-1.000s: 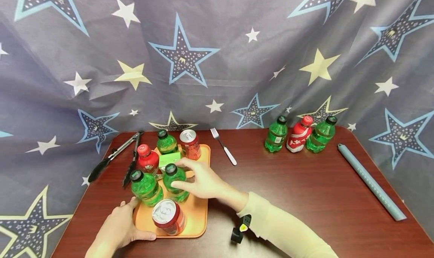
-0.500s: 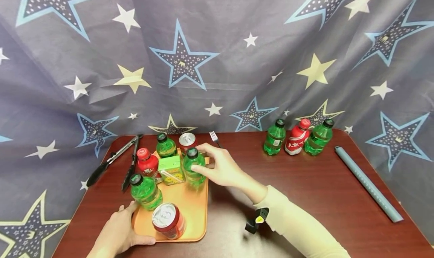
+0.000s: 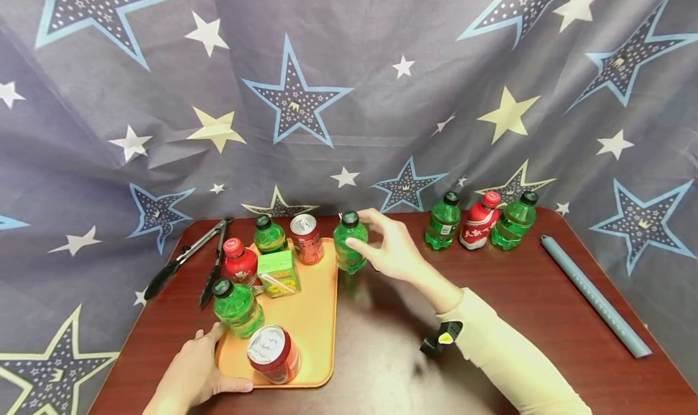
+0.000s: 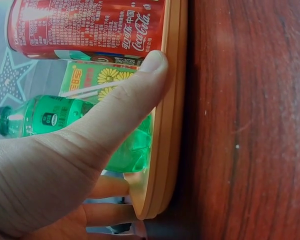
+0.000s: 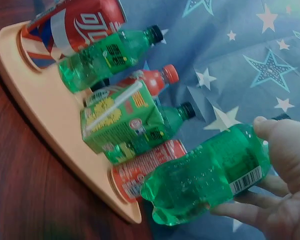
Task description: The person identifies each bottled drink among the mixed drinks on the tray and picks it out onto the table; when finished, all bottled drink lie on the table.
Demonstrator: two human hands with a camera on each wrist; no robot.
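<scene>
My right hand pinches a green soda bottle between thumb and fingers, upright just past the right rim of an orange tray. In the right wrist view the bottle's base is apart from the tray. My left hand spans the tray's near left corner; its thumb lies along the front rim and its extended fingers are at the left side. On the tray stand a Coca-Cola can, another green bottle, a red bottle, a drink carton, a rear green bottle and a rear can.
Black-handled tongs lie left of the tray. A fork is mostly hidden behind the held bottle and right hand. Two green bottles with a red bottle between them stand at the back right. A grey-blue tube lies along the right edge.
My right hand has carried the green bottle from the middle of the tray rightward and back, beyond the rim. The left hand stays at the tray's corner.
</scene>
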